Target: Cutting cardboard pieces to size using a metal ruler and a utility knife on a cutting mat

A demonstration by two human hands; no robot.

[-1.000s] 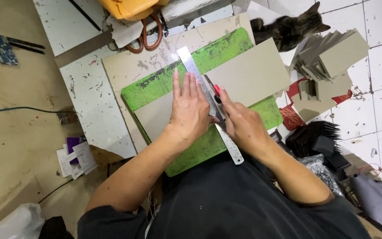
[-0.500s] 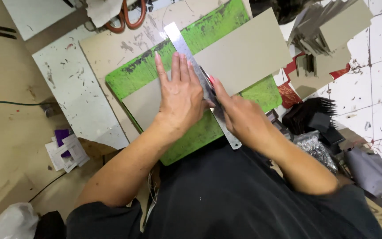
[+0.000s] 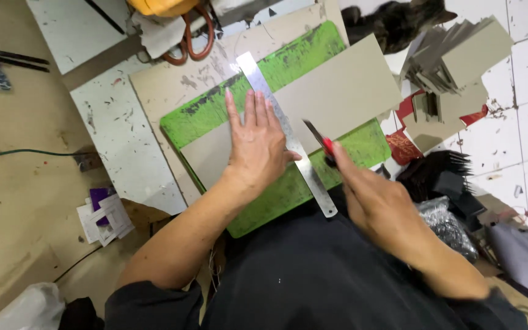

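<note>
My left hand [image 3: 258,143] lies flat, fingers spread, on a grey cardboard sheet [image 3: 343,91] and presses the left edge of a steel ruler [image 3: 276,110]. The ruler runs diagonally across the sheet, over a green cutting mat [image 3: 264,201]. My right hand [image 3: 377,201] grips a red-handled utility knife [image 3: 320,139]. Its blade sits just right of the ruler, near the sheet's lower edge.
A stack of cut grey card pieces [image 3: 459,61] lies at the upper right on white tiles. Orange-handled scissors [image 3: 190,36] rest above the mat. A dark cat [image 3: 398,21] lies at the top. Black and red items [image 3: 441,177] crowd the right. Paper scraps [image 3: 105,214] lie left.
My right hand has drawn the knife back from the ruler towards me and to the right. My left hand stays pressed on ruler and card.
</note>
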